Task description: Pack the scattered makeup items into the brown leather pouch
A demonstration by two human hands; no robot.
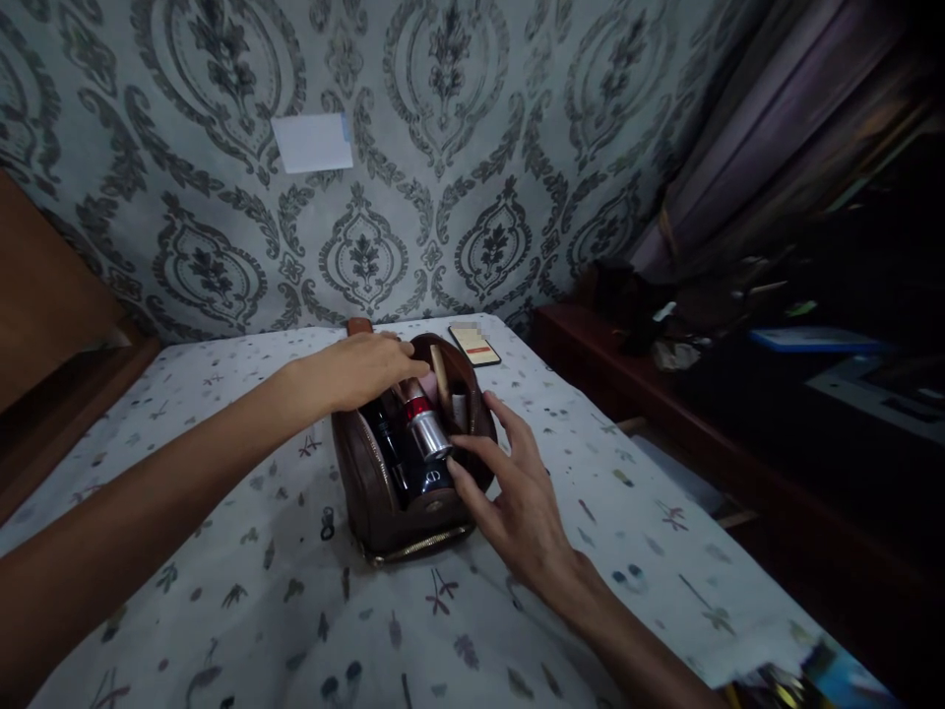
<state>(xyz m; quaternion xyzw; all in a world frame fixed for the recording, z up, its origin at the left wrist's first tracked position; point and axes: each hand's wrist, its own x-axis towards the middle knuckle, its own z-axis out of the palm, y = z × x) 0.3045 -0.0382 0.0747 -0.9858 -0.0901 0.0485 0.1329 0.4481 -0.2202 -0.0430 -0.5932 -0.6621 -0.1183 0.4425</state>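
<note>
A brown makeup bag (359, 483) with a gold zipper lies open on the patterned cloth, filled with cosmetics. My left hand (369, 370) reaches over its far left side, fingers stretched out, the tips at a rose-gold item partly hidden beneath them. My right hand (521, 487) is at the bag's right side, fingers apart. Its index fingertip and thumb are close to a silver tube with a red band (428, 433); whether they touch it I cannot tell. Black tubes (388, 448), a dark round-topped item (434, 477) and a gold-edged compact (441, 379) also sit inside.
A phone with a lit screen (476, 346) lies beyond the bag. The white printed cloth (281, 571) covers the surface up to a patterned wall (435, 177). Dark red furniture (591, 345) with scattered things stands at right, a brown wooden piece (51, 295) at left.
</note>
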